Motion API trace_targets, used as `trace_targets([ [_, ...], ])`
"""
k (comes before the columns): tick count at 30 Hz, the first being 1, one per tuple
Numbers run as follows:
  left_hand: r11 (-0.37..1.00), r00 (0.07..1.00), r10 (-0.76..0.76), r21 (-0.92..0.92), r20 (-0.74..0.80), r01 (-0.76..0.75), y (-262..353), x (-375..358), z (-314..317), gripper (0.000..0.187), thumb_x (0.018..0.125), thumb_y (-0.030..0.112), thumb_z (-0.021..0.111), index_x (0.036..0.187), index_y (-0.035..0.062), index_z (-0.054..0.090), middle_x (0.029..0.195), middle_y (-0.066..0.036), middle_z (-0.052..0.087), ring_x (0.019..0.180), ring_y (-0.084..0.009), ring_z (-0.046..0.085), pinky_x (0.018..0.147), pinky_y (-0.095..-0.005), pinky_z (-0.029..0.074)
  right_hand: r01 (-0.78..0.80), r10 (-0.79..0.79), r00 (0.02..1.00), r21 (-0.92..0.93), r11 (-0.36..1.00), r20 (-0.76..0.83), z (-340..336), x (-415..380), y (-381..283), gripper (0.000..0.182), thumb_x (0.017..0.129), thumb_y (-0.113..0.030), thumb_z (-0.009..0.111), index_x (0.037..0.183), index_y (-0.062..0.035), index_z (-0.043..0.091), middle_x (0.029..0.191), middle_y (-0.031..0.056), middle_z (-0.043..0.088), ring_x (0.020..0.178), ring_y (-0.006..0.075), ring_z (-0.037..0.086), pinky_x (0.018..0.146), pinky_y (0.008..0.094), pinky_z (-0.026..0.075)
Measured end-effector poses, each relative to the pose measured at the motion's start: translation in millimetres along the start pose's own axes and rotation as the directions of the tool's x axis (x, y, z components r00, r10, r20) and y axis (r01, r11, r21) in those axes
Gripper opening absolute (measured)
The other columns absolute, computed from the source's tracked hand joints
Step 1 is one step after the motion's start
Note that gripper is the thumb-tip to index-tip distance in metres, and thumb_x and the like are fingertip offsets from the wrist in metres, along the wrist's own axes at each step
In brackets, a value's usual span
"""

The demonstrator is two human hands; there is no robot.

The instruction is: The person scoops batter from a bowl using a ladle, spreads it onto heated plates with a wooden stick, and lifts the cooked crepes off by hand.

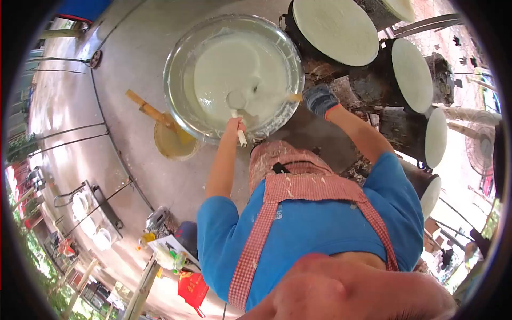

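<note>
A wide metal basin (pixel 178 61) holds creamy white liquid (pixel 229 69). At its near edge, my bare left hand (pixel 235 126) is closed around the pale handle of a ladle (pixel 236 100), whose round bowl is over the liquid. Beyond the basin's right rim, my right hand (pixel 320 100), in a dark grey glove, is closed on the light wooden handle of a tool (pixel 294 97). That tool's far end is blurred and hard to make out above the liquid.
Several round, pale-topped pans stand along the right, including a large one (pixel 336 29) over a dark stove. Left of the basin is a bucket (pixel 176 149) with a wooden-handled tool (pixel 146 108). A fan (pixel 480 143) stands far right; a red bag (pixel 192 290) lies lower left.
</note>
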State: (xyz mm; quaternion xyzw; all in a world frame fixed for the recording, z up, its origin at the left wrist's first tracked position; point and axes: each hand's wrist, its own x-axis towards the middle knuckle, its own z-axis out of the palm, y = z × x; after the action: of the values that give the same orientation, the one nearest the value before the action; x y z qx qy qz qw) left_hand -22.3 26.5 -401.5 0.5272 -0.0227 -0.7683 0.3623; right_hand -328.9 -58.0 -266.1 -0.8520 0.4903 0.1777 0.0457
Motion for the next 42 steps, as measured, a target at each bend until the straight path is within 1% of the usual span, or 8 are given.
trace_targets([
  [10, 0.98, 0.979, 0.008, 0.197, -0.204, 0.033, 7, 60, -5, 0.026, 0.079, 0.007, 0.046, 0.099, 0.0131, 0.03, 0.055, -0.004, 0.033, 0.033, -0.0099, 0.027, 0.028, -0.0219, 0.024, -0.248, 0.184, 0.96, 0.335, 0.909, 0.21, 19, -22, -24, 0.036, 0.075, -0.045, 0.051, 0.089, -0.0128, 0.061, 0.084, 0.0161, 0.06, 0.075, 0.0309, 0.058, 0.065, 0.0423, 0.044],
  [18, 0.608, 0.765, -0.548, -0.467, 0.339, 0.643, 70, 0, 70, 0.03, 0.081, 0.027, 0.055, 0.069, 0.0119, 0.032, 0.044, 0.004, 0.026, 0.032, -0.0043, 0.027, 0.025, -0.0161, 0.022, -0.542, 0.452, 0.84, 0.466, 0.699, 0.3, 13, -86, -48, 0.038, 0.076, -0.043, 0.052, 0.091, -0.0085, 0.06, 0.085, 0.0166, 0.059, 0.08, 0.0322, 0.056, 0.069, 0.0402, 0.044],
  [23, 0.928, 0.858, -0.094, -0.267, 0.506, 0.259, 151, -164, 149, 0.014, 0.085, 0.023, 0.051, 0.09, 0.0117, 0.046, 0.05, 0.004, 0.029, 0.033, -0.0022, 0.025, 0.023, -0.015, 0.021, -0.24, 0.534, 0.796, 0.661, 0.711, -0.285, -14, -117, -44, 0.036, 0.077, -0.039, 0.054, 0.095, -0.0087, 0.059, 0.084, 0.0154, 0.06, 0.076, 0.0323, 0.057, 0.066, 0.0395, 0.045],
  [27, 0.993, 0.75, 0.113, -0.095, 0.652, -0.066, 218, -285, 203, 0.024, 0.087, 0.021, 0.046, 0.111, 0.0234, 0.045, 0.05, 0.005, 0.027, 0.033, -0.0018, 0.023, 0.023, -0.0153, 0.019, 0.046, 0.368, 0.402, 0.42, 0.906, -0.838, -124, -97, -8, 0.037, 0.074, -0.04, 0.058, 0.096, -0.0093, 0.059, 0.078, 0.0129, 0.061, 0.072, 0.0295, 0.059, 0.065, 0.0367, 0.046],
  [34, 0.36, 0.452, 0.704, 0.274, 0.547, -0.892, 283, -352, 221, 0.027, 0.086, 0.017, 0.045, 0.11, 0.0205, 0.034, 0.048, 0.004, 0.029, 0.03, -0.0045, 0.024, 0.024, -0.0178, 0.018, 0.303, 0.576, 0.356, 0.674, 0.674, -0.736, -198, -78, -2, 0.037, 0.073, -0.038, 0.061, 0.093, -0.0074, 0.061, 0.072, 0.0132, 0.061, 0.064, 0.0247, 0.06, 0.06, 0.0328, 0.046],
  [37, 0.653, 0.751, 0.501, 0.383, 0.43, -0.654, 264, -269, 163, 0.014, 0.087, 0.02, 0.044, 0.098, 0.018, 0.036, 0.048, 0.005, 0.029, 0.03, -0.005, 0.026, 0.024, -0.0189, 0.02, 0.439, 0.51, 0.728, 0.883, 0.166, -0.458, -102, -42, -28, 0.038, 0.072, -0.04, 0.063, 0.089, -0.0061, 0.062, 0.067, 0.0117, 0.06, 0.053, 0.022, 0.056, 0.054, 0.0332, 0.044],
  [40, 0.872, 0.8, -0.388, -0.098, 0.458, 0.479, 228, -221, 137, 0.034, 0.089, 0.031, 0.041, 0.063, 0.0121, 0.031, 0.047, 0.005, 0.028, 0.031, -0.0056, 0.026, 0.024, -0.0188, 0.021, -0.028, 0.521, 0.853, 0.995, 0.097, -0.027, -11, -76, -51, 0.039, 0.071, -0.04, 0.064, 0.087, -0.0049, 0.062, 0.066, 0.0125, 0.059, 0.055, 0.0254, 0.054, 0.054, 0.0339, 0.043],
  [42, 0.83, 0.78, -0.491, -0.064, 0.387, 0.554, 207, -204, 139, 0.036, 0.089, 0.031, 0.041, 0.06, 0.0115, 0.031, 0.048, 0.004, 0.029, 0.031, -0.0059, 0.025, 0.025, -0.0185, 0.022, -0.028, 0.577, 0.783, 0.913, 0.406, -0.233, 38, -121, -72, 0.034, 0.07, -0.037, 0.064, 0.076, -0.0033, 0.06, 0.064, 0.014, 0.056, 0.053, 0.0249, 0.053, 0.051, 0.0348, 0.039],
])
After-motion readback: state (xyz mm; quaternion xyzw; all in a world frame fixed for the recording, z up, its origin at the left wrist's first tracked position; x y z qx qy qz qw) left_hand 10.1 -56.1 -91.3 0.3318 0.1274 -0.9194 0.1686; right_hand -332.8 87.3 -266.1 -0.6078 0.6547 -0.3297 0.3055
